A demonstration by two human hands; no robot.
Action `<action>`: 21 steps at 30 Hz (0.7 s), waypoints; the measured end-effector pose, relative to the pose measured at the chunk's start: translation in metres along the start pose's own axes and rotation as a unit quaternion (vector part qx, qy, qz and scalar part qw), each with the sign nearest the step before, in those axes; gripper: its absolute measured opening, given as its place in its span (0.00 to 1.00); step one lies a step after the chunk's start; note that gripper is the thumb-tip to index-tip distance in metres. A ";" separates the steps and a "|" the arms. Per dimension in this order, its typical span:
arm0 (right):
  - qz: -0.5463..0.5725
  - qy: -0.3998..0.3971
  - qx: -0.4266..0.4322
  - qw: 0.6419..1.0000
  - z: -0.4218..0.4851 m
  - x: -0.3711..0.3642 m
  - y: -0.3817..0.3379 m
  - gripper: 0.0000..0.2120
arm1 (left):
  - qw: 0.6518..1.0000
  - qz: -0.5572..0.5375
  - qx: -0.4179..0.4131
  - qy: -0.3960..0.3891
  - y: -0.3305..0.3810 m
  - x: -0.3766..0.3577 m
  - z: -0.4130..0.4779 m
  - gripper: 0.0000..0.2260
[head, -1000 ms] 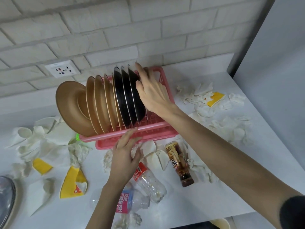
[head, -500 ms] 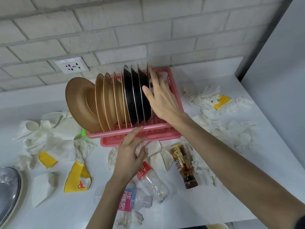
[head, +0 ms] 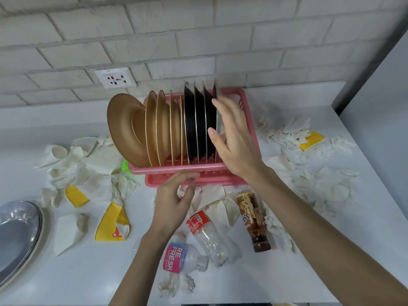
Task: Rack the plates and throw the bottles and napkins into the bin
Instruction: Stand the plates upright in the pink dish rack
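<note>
- I would seat the last black plate [head: 216, 93] fully upright in its slot at the right end of the pink rack [head: 241, 94], which stands by the counter's [head: 331, 250] back edge.
- The right hand [head: 236, 140] lies against that plate, with fingers straight and apart and the thumb by its near rim. I see nothing clamped.
- The left hand [head: 174, 199] sits at the rack's front rim, fingers loosely curled and holding nothing. I judge that pressing there would stop the rack sliding.
- The bottles [head: 212, 235] lie toward the front edge, beside the left wrist, and napkins [head: 320, 180] litter both ends.

Right hand [head: 237, 143] at black plates [head: 190, 124] in pink rack [head: 167, 171], left hand [head: 173, 203] nearby.
</note>
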State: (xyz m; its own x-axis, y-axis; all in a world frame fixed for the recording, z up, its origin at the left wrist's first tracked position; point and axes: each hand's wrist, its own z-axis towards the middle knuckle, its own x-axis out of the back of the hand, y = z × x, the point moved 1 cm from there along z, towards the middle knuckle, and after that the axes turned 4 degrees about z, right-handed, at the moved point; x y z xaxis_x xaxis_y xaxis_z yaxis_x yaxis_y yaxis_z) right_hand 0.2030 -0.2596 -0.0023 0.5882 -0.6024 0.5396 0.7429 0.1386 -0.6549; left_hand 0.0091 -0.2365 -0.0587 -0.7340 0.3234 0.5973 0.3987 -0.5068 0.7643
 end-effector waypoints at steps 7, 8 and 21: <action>0.078 -0.091 0.078 0.990 -0.025 -0.011 -0.034 0.10 | 0.993 -0.056 0.074 0.072 -0.009 0.033 -0.020 0.09; 0.094 -0.118 0.079 0.985 -0.027 -0.016 -0.041 0.10 | 0.992 -0.058 0.082 0.080 -0.014 0.039 -0.024 0.09; 0.122 -0.400 0.049 0.907 -0.067 -0.169 -0.151 0.18 | 0.954 -0.068 0.233 0.176 -0.107 0.168 -0.112 0.12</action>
State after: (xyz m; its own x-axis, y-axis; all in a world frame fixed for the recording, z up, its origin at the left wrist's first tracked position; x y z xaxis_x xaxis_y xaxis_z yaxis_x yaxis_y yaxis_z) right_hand -0.0298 -0.2316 -0.0298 0.7535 0.2136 0.6218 0.5612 0.2835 -0.7776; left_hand -0.2183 -0.2173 -0.0675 -0.9029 0.0301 0.4287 0.4274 -0.0423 0.9031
